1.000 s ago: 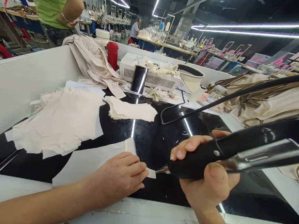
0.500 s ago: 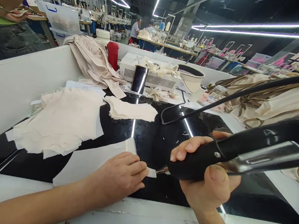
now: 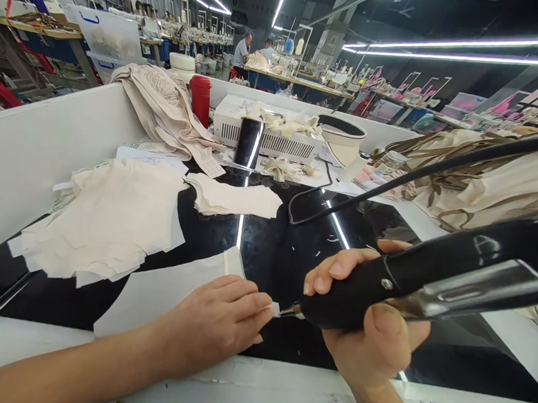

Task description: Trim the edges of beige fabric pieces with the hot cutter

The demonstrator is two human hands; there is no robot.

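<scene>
A white fabric piece [image 3: 151, 298] lies flat on the glossy black tabletop, with a cream strip [image 3: 233, 263] along its upper right part. My left hand [image 3: 224, 315] rests over its right end, fingers together and curled onto the cloth; a small white corner shows past the fingertips. What the thumb does underneath is hidden. Wrapped in my right hand [image 3: 371, 319] is a thick black handheld tool [image 3: 345, 296] with a long metal lever [image 3: 479, 293]. Its thin metal tip [image 3: 291, 310] points left and meets the white corner at my left fingertips.
Cream fabric stacks lie at left [image 3: 106, 215] and centre [image 3: 237, 196]. Behind stand a red bottle [image 3: 199, 101], a white vented box [image 3: 273, 143], a phone [image 3: 249, 142] and a cream round container [image 3: 342, 139]. A black cable [image 3: 390, 179] crosses the right side.
My left hand has slid slightly right, covering more of the white corner near the tip. My right hand and the tool have barely moved. The person at the upper left is out of view.
</scene>
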